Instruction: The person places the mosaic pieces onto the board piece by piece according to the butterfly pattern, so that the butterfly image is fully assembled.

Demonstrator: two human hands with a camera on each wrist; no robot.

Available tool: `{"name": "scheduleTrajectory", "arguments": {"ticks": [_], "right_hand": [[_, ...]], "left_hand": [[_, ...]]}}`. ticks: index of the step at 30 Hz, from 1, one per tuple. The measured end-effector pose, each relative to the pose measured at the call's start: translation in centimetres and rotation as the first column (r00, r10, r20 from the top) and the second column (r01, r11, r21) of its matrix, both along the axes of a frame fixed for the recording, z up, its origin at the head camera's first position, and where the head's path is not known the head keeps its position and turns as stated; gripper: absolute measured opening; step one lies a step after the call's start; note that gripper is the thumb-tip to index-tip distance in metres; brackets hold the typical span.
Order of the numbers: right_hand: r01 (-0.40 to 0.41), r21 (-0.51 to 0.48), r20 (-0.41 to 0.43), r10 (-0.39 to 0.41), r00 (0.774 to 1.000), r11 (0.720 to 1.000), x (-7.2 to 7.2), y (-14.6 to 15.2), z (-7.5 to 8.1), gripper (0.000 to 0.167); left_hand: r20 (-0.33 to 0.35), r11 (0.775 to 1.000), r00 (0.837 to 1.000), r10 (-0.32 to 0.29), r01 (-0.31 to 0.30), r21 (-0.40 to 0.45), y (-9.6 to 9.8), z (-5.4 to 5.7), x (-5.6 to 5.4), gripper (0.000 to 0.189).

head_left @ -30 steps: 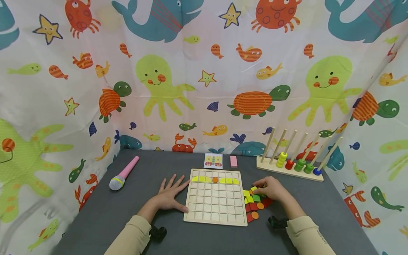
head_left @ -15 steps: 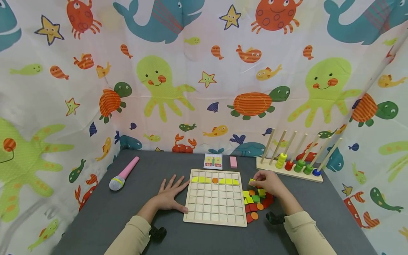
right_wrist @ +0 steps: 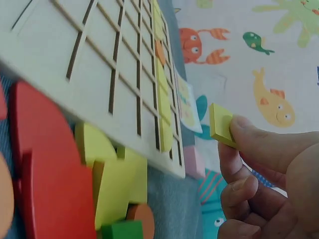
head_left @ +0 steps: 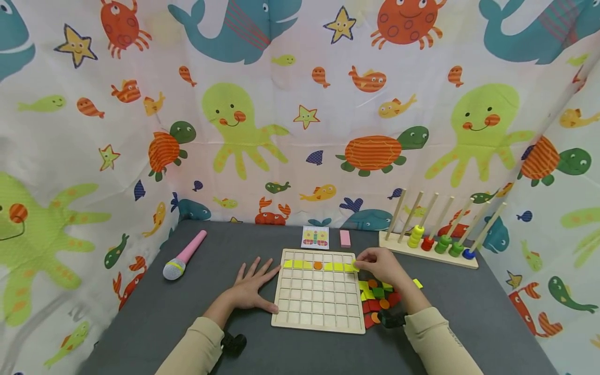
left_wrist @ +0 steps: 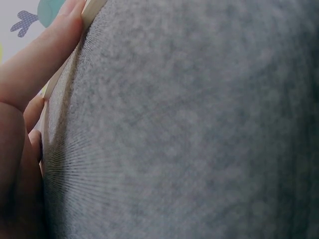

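Note:
My right hand (head_left: 380,266) pinches a yellow square tile (right_wrist: 219,123) between thumb and index finger, its other fingers curled below. In the head view this tile overlaps the upper right edge of the wooden grid board (head_left: 316,319). Yellow tiles (head_left: 297,264) fill the board's second row on both sides of an orange round piece (head_left: 318,265). Fingers spread wide, my left hand (head_left: 248,292) rests flat beside the board, with the thumb (left_wrist: 55,42) against its left edge. Right of the board lies a pile of red tiles (right_wrist: 60,194), green, yellow and orange pieces, partly behind my right wrist.
Behind the board lie a picture card (head_left: 315,237) and a pink block (head_left: 345,238). A peg stand (head_left: 436,251) with coloured rings is at the back right. A toy microphone (head_left: 185,255) lies to the left, and a patterned curtain (head_left: 300,198) hangs behind the table.
My right hand has lifted a yellow tile from the pile and carried it left to the board's upper right. Another yellow tile now shows beside the right forearm. The left hand stays still.

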State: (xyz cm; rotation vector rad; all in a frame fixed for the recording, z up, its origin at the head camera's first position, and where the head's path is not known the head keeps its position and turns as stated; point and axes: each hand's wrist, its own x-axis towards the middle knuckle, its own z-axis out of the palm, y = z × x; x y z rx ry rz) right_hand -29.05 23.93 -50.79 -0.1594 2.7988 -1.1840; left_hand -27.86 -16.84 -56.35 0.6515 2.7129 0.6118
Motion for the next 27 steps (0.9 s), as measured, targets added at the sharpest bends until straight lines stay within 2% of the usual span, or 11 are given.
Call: {"name": "scheduleTrajectory", "arguments": {"ticks": [8, 16, 22, 27], "right_hand": [[-0.037, -0.024, -0.011, 0.037, 0.999, 0.999, 0.0, -1.6, -0.4, 0.010], [-0.065, -0.079, -0.024, 0.063, 0.998, 0.995, -0.4, -3.9, -0.4, 0.007], [-0.118, -0.102, -0.029, 0.116, 0.993, 0.988, -0.8, -6.6, -0.2, 0.009], [-0.131, -0.124, -0.032, 0.128, 0.991, 0.984, -0.7, -8.0, -0.2, 0.008]], "left_hand": [[0.023, 1.000, 1.000, 0.002, -0.002, 0.001, 0.4, -0.1, 0.0, 0.121], [0.024, 0.999, 1.000, -0.012, 0.011, 0.040, 0.1, -1.3, -0.4, 0.125], [0.026, 0.999, 1.000, 0.005, -0.006, 0.051, -0.6, -0.8, -0.1, 0.124], [0.018, 0.996, 1.000, -0.022, 0.021, 0.081, -0.3, -0.5, -0.2, 0.122]]}}
